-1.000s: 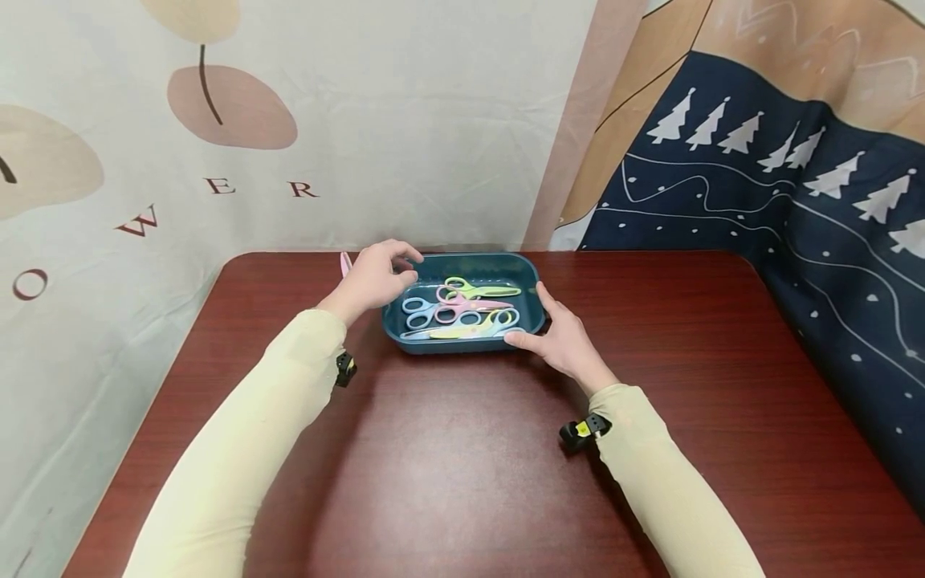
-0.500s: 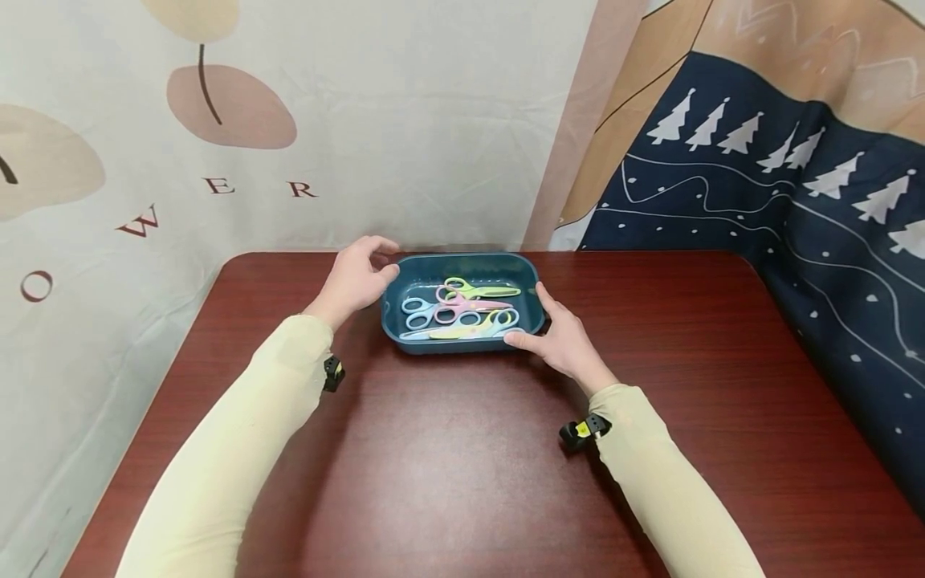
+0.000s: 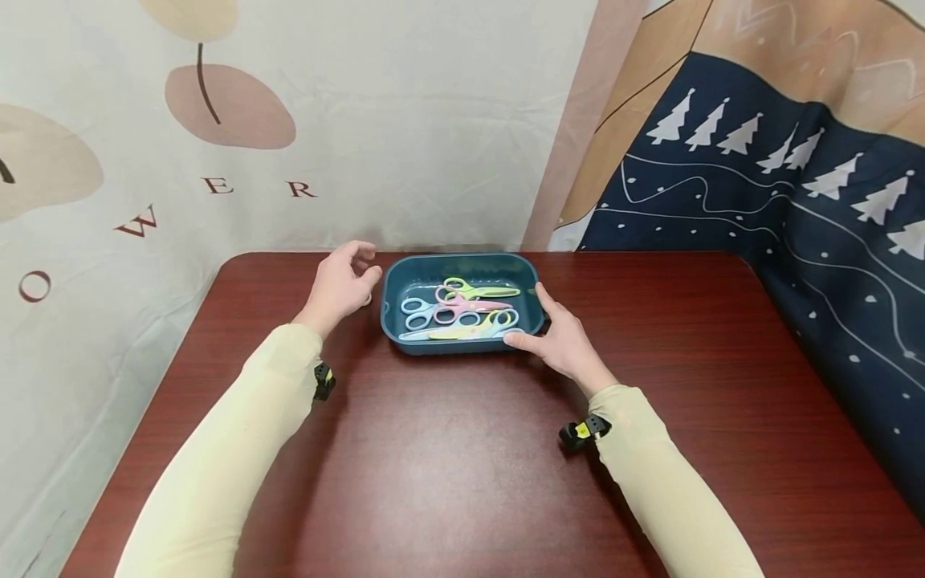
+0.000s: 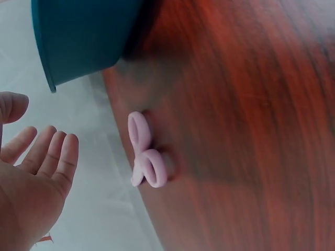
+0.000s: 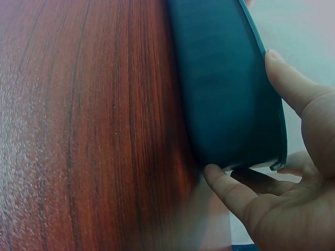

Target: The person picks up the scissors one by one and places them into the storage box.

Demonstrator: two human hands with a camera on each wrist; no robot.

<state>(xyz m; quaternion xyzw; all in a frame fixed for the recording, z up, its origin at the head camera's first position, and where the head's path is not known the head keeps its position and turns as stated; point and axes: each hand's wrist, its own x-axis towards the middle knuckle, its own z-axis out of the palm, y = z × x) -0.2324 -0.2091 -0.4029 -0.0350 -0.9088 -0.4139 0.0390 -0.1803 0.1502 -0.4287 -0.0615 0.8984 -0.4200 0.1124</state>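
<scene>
A dark teal plastic box (image 3: 457, 347) stands near the table's back edge. In it lie several child-size scissors: a green pair (image 3: 491, 292), a pink pair (image 3: 477, 305), and blue and yellow ones along the near side. My right hand (image 3: 564, 337) grips the box's right end, thumb over the near corner of the rim and fingers against the outer wall. Left of the box, my left hand (image 3: 338, 281) hovers with relaxed fingers and holds nothing. Pink scissors handles (image 4: 141, 153) rest on the table near that hand in the left wrist view; the hand mostly hides them from the head view.
The reddish-brown wooden table (image 3: 433, 466) extends toward me and to both sides. Right behind it hangs a pale printed cloth (image 3: 433, 160), with a navy tree-patterned cloth (image 3: 723, 185) at the right.
My left hand has moved left, from over the box's left rim to a spot beside the box. The pink tip that showed behind it has gone from view. The right hand stays put.
</scene>
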